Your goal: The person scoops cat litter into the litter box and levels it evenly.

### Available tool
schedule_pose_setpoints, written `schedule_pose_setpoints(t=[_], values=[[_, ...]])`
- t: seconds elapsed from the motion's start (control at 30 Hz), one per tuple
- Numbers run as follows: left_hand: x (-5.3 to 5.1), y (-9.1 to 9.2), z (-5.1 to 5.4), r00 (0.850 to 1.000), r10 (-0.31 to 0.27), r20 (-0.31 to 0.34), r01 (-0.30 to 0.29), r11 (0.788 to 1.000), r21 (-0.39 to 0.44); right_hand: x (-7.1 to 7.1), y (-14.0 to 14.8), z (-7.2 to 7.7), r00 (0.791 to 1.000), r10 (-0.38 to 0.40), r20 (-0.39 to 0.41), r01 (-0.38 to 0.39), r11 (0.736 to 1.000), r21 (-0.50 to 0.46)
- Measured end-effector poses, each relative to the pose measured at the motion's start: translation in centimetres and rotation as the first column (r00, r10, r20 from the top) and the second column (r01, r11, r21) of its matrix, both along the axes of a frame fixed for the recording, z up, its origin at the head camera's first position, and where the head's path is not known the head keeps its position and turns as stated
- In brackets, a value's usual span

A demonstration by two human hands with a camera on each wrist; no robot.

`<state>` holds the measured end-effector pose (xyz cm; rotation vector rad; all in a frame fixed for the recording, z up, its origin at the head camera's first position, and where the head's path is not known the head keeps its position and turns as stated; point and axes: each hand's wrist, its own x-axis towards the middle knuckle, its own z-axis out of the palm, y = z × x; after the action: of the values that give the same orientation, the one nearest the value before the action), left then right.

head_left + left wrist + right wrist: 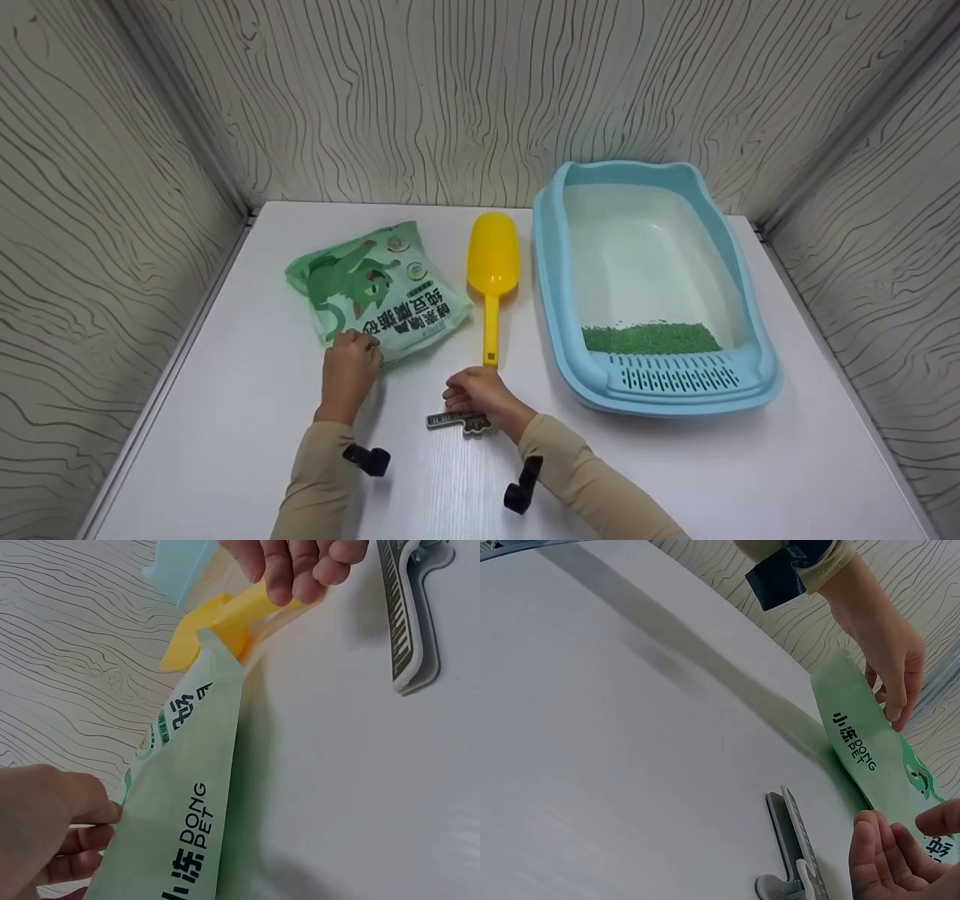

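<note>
We seem to be taking hold of the green bag (pixel 375 289) just ahead of our left hand (pixel 351 369), which pinches it, while our right hand (pixel 484 395), loosely curled and empty, probably needs to reach across.

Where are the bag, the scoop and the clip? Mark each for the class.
Bag (pixel 379 292), head view: the cat-printed front.
Scoop (pixel 493 255), head view: the yellow bowl.
Clip (pixel 402 619), left wrist view: the long arm.

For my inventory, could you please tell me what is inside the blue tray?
Inside the blue tray, green granules lie at the near end, with white floor beyond; anything beneath the granules or slotted ledge is covered.
</note>
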<state>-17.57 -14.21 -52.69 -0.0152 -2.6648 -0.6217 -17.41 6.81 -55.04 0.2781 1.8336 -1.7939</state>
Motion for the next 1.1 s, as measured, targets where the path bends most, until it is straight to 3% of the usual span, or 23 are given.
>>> schedule_pose_setpoints(t=[0.43,0.63,0.8,1.1], values=[[0.9,0.5,-0.4,0.997,-0.041,0.058,0.042,0.999,-0.011,-0.7,-2.4,-0.5,1.000,-0.023,0.005,0.023,1.000,-0.015],[1.4,0.6,-0.7,0.995,-0.076,0.061,0.076,0.997,0.004,-1.0,-3.3,-1.6,0.994,-0.092,0.058,0.093,0.995,-0.024],[1.5,0.8,-0.6,0.988,-0.077,0.135,0.076,0.997,0.011,-1.5,-3.6,-2.3,0.986,-0.148,0.077,0.149,0.989,-0.007],[1.5,0.8,-0.8,0.983,-0.074,0.167,0.072,0.997,0.015,-2.7,-3.5,-2.1,0.963,-0.188,0.191,0.198,0.980,-0.036]])
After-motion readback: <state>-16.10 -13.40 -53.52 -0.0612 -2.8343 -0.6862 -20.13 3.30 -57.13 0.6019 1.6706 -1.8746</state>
